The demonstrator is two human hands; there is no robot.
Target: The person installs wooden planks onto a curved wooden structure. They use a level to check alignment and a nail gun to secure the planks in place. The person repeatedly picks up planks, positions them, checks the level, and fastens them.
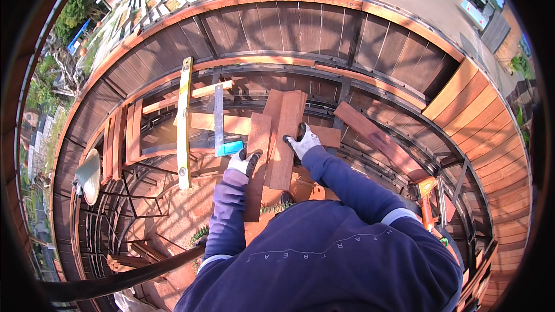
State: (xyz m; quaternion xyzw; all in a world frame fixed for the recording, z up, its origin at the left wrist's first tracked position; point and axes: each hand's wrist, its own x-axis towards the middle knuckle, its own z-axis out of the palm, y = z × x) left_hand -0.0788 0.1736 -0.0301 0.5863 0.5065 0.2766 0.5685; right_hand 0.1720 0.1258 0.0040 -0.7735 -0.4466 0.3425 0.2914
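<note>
My left hand (245, 162), in a white and dark glove, grips the edge of a reddish-brown wooden board (256, 188). The fingers of my right hand (302, 140), gloved the same way, are closed round the right edge of a second board (284, 164). Both boards lie lengthwise away from me, side by side, the left one nearer to my body. Part of another plank (273, 106) shows between and beyond them. Left of the boards rests a try square (219, 117) with a metal blade and a blue handle. Farther left lies a long yellow spirit level (184, 124).
A curved metal frame with a plank wall (277, 29) wraps around me. A loose plank (378, 138) slants at the right, near an orange power tool (426, 211). Short boards (134, 130) lean at the left by a pale hat (89, 176). A dark rail (127, 277) crosses the lower left.
</note>
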